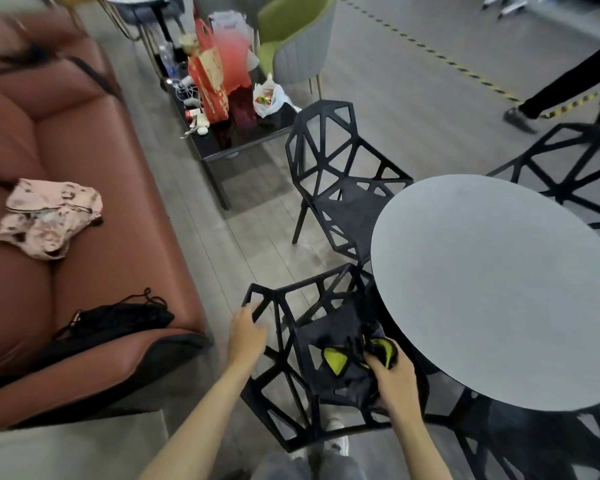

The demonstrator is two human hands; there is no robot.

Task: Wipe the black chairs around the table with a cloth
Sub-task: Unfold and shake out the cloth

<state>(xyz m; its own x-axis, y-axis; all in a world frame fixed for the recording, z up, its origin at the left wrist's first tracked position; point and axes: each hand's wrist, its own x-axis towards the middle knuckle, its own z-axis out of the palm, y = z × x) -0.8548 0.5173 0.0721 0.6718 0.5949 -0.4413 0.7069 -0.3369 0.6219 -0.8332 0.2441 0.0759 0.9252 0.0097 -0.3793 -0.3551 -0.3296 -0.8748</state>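
Note:
A black lattice chair (284,368) stands right below me, pushed up against the round grey table (499,289). My left hand (246,336) grips the top edge of its backrest. My right hand (392,374) holds a dark cloth with yellow-green patches (336,362) bunched on the chair's seat. A second black chair (333,174) stands beyond it at the table's far left. A third black chair (568,171) shows at the right, and part of another (499,441) sits under the table's near edge.
A brown leather sofa (84,188) on the left carries a pink garment (49,218) and a black bag (118,318). A low black table (243,133) holds red bags and clutter. A person's legs (565,81) pass at the far right.

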